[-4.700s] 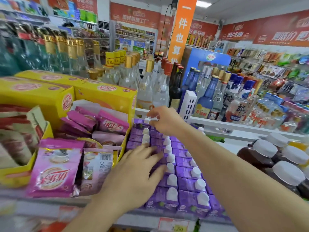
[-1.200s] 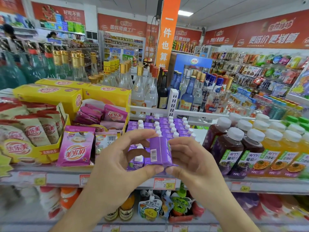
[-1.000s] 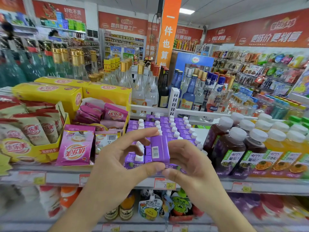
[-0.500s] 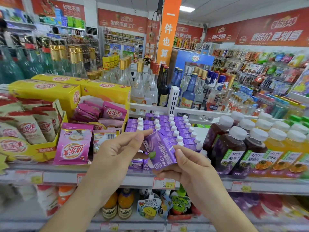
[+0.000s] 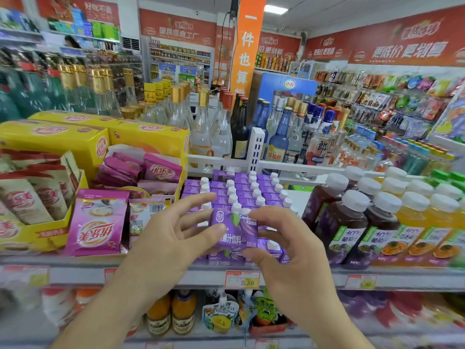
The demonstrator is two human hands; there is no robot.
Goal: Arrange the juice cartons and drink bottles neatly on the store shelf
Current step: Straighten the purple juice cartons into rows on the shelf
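Note:
A small purple juice carton (image 5: 235, 229) with a white cap is held upright, its printed front facing me, just in front of the shelf's edge. My left hand (image 5: 173, 238) pinches its left side with thumb and fingers. My right hand (image 5: 289, 250) holds its right side and lower corner. Behind it, several rows of matching purple cartons (image 5: 241, 190) stand on the shelf (image 5: 176, 275). Dark grape juice bottles (image 5: 339, 217) and orange juice bottles (image 5: 427, 222) with white caps stand to the right.
Pink drink-powder sachets (image 5: 97, 222) and yellow boxes (image 5: 148, 137) fill the shelf's left side. Glass liquor bottles (image 5: 221, 127) stand behind a white divider rail (image 5: 256, 149). Price tags (image 5: 242, 279) hang on the shelf edge; pouches and bottles sit on the lower shelf (image 5: 221, 316).
The carton has been turned in my hands from barcode side, through a tilt, to upright with its front facing me. Earlier both hands were on the shelved cartons.

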